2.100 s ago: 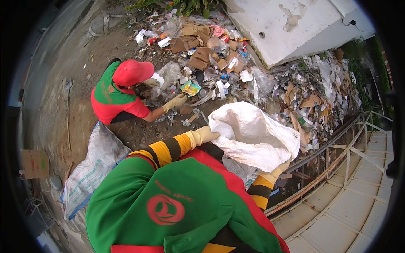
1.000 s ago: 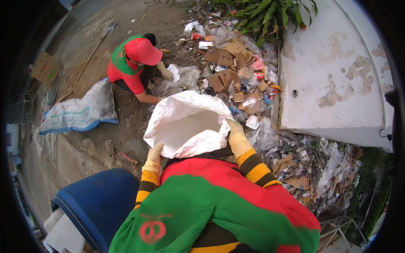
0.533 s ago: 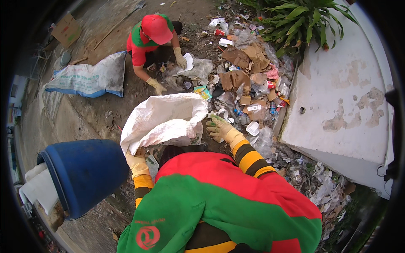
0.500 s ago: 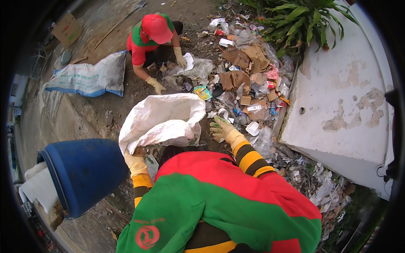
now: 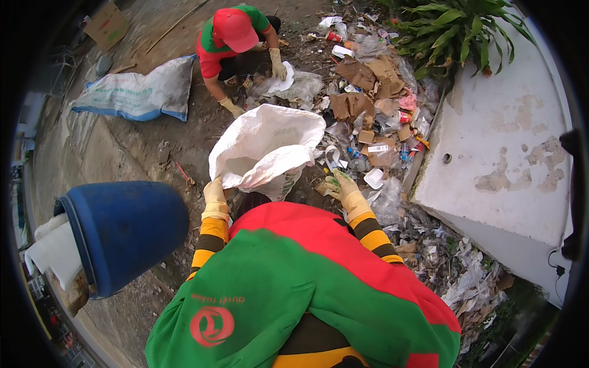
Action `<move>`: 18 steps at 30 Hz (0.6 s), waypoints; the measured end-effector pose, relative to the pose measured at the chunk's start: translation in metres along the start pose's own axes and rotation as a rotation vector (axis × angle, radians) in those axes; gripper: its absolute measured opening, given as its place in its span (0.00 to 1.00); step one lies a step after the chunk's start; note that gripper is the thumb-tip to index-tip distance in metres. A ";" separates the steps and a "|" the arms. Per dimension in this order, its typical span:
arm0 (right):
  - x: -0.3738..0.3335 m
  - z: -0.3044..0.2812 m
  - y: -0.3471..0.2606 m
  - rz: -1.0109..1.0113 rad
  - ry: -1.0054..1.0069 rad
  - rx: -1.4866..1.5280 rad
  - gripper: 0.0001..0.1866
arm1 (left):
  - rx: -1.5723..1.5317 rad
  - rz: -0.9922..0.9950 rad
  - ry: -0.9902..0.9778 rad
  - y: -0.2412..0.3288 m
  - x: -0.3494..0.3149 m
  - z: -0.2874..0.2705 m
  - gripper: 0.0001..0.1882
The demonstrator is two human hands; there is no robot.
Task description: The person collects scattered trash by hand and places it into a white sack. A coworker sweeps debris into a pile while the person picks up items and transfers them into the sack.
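Observation:
My left hand (image 5: 215,197), in a pale yellow glove, is closed on the near left rim of a white woven sack (image 5: 270,138). The sack's mouth gapes toward me and its inside looks pale. To the right of the sack, my right hand (image 5: 345,190) is held low over the litter, its stained glove fingers stretched out and apart. A brownish scrap lies by its fingertips; whether they touch it is unclear. Just past that hand are a white foam tray (image 5: 373,178) and a curled white strip (image 5: 332,157). Cardboard pieces (image 5: 352,107) lie farther up the rubbish pile.
A crouching co-worker (image 5: 236,46) in a red cap and gloves handles plastic beyond the sack. At left lie a filled white sack (image 5: 138,92) and a tipped blue barrel (image 5: 132,233). A white wall (image 5: 485,141) and a leafy plant (image 5: 451,34) border the pile's right.
The sack and my left hand have shifted right and slightly up in the picture. My right hand is a little farther right, its fingers less widely spread. The co-worker stays crouched over the plastic.

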State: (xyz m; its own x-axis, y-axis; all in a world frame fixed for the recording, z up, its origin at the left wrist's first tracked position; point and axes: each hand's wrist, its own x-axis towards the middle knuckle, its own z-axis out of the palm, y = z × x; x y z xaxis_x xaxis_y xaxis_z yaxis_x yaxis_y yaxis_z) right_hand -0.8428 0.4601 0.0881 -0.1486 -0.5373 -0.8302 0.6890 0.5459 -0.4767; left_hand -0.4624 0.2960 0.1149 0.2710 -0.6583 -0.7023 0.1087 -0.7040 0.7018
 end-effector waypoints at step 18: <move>0.043 0.171 0.037 -0.116 0.023 -0.704 0.50 | 0.280 -0.108 0.131 -0.037 -0.020 -0.109 0.17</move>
State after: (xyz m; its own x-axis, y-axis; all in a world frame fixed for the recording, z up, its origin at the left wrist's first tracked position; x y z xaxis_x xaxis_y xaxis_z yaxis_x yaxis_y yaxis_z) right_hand -0.7028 0.3469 0.0842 -0.2138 -0.6075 -0.7650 0.0469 0.7758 -0.6292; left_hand -0.3675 0.3638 0.1159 0.3949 -0.5486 -0.7370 -0.1188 -0.8259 0.5511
